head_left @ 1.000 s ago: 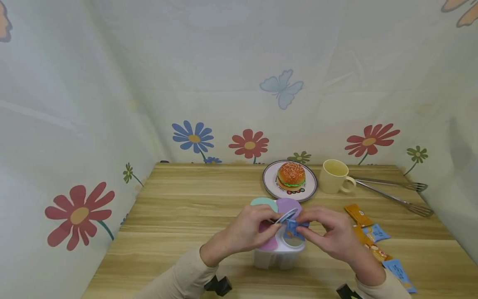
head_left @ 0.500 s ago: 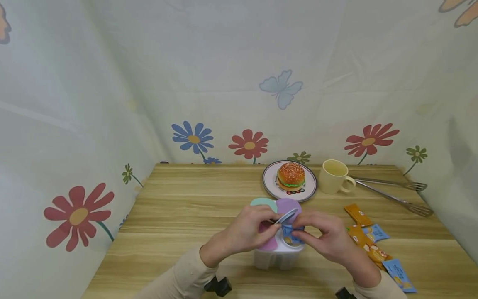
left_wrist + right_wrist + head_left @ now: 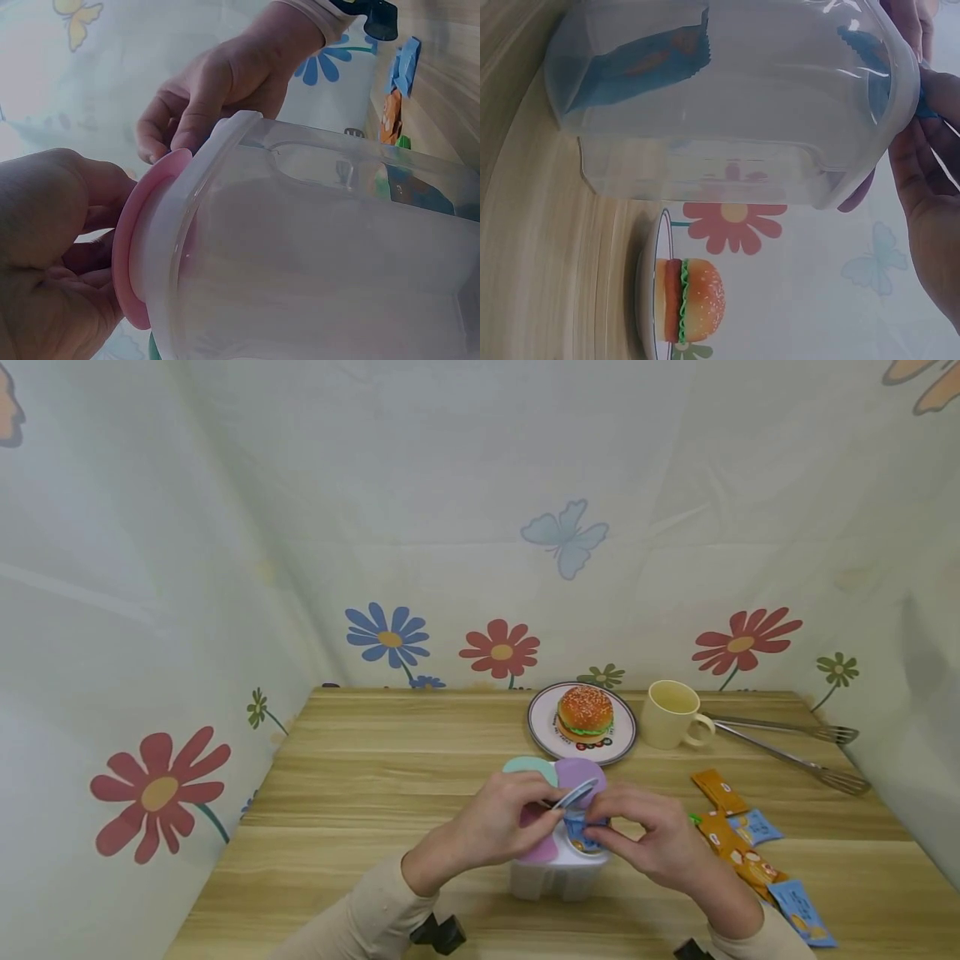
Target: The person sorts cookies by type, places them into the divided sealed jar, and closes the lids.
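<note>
A clear plastic storage box [image 3: 558, 883] with a white top and round lids in green, purple and pink stands on the table. My left hand [image 3: 498, 827] pinches a light blue lid [image 3: 577, 793], tilted up from its round opening. My right hand [image 3: 660, 835] pinches the upper edge of a blue snack packet [image 3: 579, 833] at that opening. In the right wrist view, the lower part of this packet [image 3: 870, 60] shows through the wall, inside the box. Another blue packet [image 3: 641, 67] lies at the bottom of the box.
Several orange packets [image 3: 720, 792] and blue packets [image 3: 801, 912] lie to the right. Behind the box is a plate [image 3: 542, 731] with a hamburger [image 3: 585, 714]. A yellow mug [image 3: 663, 718] and two long metal kitchen utensils [image 3: 787, 756] are at the back right.
My right hand has moved slightly left, and the blue packet has gone lower into the opening. My left hand has stayed in place with the lid raised.
</note>
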### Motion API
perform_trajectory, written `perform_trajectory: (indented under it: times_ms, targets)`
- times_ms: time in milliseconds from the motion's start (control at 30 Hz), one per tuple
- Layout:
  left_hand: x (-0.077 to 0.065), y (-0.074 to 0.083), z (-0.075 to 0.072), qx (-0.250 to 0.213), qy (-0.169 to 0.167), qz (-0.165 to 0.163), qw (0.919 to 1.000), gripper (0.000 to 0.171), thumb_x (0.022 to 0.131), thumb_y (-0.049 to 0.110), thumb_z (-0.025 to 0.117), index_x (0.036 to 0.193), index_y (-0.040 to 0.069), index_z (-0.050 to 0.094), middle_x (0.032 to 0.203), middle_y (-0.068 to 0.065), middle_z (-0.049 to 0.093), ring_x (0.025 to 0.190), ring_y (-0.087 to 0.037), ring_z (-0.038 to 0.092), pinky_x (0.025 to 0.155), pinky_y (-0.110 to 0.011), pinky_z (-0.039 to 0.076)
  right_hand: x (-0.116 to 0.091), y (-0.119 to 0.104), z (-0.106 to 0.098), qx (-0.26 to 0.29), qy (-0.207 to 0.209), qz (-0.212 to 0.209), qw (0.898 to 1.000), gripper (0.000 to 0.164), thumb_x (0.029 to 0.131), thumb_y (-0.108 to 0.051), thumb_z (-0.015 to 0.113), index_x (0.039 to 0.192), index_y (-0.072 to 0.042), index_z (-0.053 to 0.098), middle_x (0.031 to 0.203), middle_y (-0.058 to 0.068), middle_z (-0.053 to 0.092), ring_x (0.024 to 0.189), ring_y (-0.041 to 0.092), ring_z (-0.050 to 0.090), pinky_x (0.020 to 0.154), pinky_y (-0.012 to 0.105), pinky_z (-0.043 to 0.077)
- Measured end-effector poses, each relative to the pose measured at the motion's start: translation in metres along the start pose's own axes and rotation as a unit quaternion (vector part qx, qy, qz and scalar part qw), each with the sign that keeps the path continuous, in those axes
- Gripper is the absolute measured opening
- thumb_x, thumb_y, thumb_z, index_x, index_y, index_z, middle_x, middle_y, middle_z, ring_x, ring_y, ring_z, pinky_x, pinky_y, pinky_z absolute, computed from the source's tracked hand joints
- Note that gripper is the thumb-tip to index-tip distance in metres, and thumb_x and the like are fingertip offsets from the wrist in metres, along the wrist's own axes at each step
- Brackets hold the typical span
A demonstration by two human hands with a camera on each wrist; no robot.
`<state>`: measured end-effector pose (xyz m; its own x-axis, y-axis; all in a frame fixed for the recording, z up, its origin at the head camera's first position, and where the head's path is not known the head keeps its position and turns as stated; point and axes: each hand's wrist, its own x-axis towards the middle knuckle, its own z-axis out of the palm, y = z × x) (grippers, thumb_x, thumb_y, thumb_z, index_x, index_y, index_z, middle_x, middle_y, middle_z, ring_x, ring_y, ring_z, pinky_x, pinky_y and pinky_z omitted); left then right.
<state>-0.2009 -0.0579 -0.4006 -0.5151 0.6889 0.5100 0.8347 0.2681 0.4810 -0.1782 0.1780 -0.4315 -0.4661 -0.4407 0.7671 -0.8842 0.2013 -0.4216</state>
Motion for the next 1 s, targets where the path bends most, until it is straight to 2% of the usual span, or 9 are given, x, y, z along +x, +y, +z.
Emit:
perform_trajectory:
  times_ms: [100,167,300,367,467,600,733,867,1000]
  targets:
    - [-0.0001,-0.0004,0.0009,0.002,0.000,0.001,1.0000,0.014,0.088,0.010,0.070,0.100,0.003,0.072,0.092,-0.003,0.071,0.085,-0.003,0.064,0.076,-0.009,0.051,-0.0005,-0.0013,-0.0005,-0.011,-0.009,0.006,1.000,0.044,0.059,0.014,0.082,0.092,-0.012,0.070,0.091,0.002,0.071,0.090,0.014,0.064,0.087,0.013,0.050]
    - [-0.0002,-0.0006,0.0013,0.004,0.000,0.002,1.0000,0.014,0.088,0.010,0.070,0.100,0.004,0.072,0.092,-0.003,0.071,0.085,-0.003,0.064,0.075,-0.009,0.051,-0.0009,-0.0020,-0.0006,-0.019,-0.017,-0.002,1.000,0.037,0.063,0.009,0.084,0.089,-0.014,0.070,0.090,0.002,0.070,0.091,0.016,0.063,0.089,0.013,0.048]
    - [-0.0001,-0.0004,0.0012,0.008,0.001,0.003,1.0000,0.013,0.089,0.010,0.070,0.100,0.004,0.072,0.091,-0.003,0.070,0.084,-0.003,0.063,0.074,-0.008,0.051,-0.0014,-0.0024,-0.0007,-0.018,-0.030,-0.027,0.999,0.012,0.079,-0.008,0.080,0.084,-0.014,0.071,0.090,0.002,0.067,0.091,0.017,0.059,0.087,0.015,0.047]
    - [0.0000,-0.0003,0.0010,0.009,0.002,0.003,1.0000,0.013,0.089,0.010,0.070,0.100,0.004,0.072,0.091,-0.003,0.070,0.084,-0.003,0.063,0.074,-0.008,0.051,-0.0018,-0.0021,-0.0010,-0.017,-0.035,-0.031,0.999,0.005,0.086,-0.015,0.075,0.084,-0.014,0.071,0.091,0.001,0.067,0.091,0.017,0.058,0.086,0.015,0.047]
    - [-0.0001,-0.0003,0.0010,0.011,0.004,0.003,0.9999,0.013,0.089,0.010,0.070,0.100,0.004,0.072,0.091,-0.003,0.070,0.084,-0.003,0.063,0.074,-0.008,0.050,-0.0025,-0.0011,-0.0019,-0.019,-0.047,-0.030,0.998,0.005,0.089,-0.018,0.072,0.085,-0.015,0.071,0.092,0.000,0.066,0.093,0.017,0.057,0.087,0.015,0.046]
    - [-0.0008,-0.0006,0.0018,0.009,0.005,0.002,0.9999,0.014,0.089,0.011,0.069,0.100,0.004,0.072,0.091,-0.003,0.070,0.084,-0.003,0.063,0.075,-0.007,0.050,-0.0034,0.0004,-0.0034,-0.031,-0.070,-0.036,0.996,0.010,0.082,-0.010,0.077,0.088,-0.016,0.072,0.094,-0.002,0.066,0.095,0.017,0.057,0.089,0.016,0.045]
    - [-0.0011,-0.0007,0.0020,0.002,0.005,-0.001,1.0000,0.014,0.089,0.011,0.069,0.100,0.004,0.072,0.091,-0.003,0.070,0.084,-0.003,0.063,0.074,-0.008,0.051,-0.0010,-0.0015,-0.0055,-0.048,-0.111,-0.035,0.992,0.015,0.082,-0.011,0.078,0.086,-0.022,0.070,0.090,-0.012,0.066,0.098,0.015,0.056,0.092,0.019,0.042]
    - [-0.0011,-0.0003,0.0018,-0.001,0.007,-0.001,1.0000,0.013,0.089,0.010,0.070,0.100,0.003,0.073,0.090,-0.003,0.070,0.084,-0.002,0.063,0.074,-0.008,0.051,0.0017,-0.0059,-0.0079,-0.063,-0.158,-0.013,0.985,0.017,0.084,-0.015,0.076,0.083,-0.029,0.066,0.085,-0.022,0.063,0.100,0.012,0.054,0.093,0.023,0.041]
    - [-0.0014,-0.0003,0.0021,0.000,0.008,0.000,1.0000,0.014,0.089,0.010,0.070,0.101,0.003,0.073,0.090,-0.003,0.070,0.084,-0.002,0.064,0.074,-0.008,0.051,0.0006,-0.0071,-0.0094,-0.071,-0.175,0.015,0.982,0.014,0.087,-0.019,0.074,0.083,-0.031,0.066,0.086,-0.024,0.062,0.102,0.010,0.053,0.094,0.023,0.041]
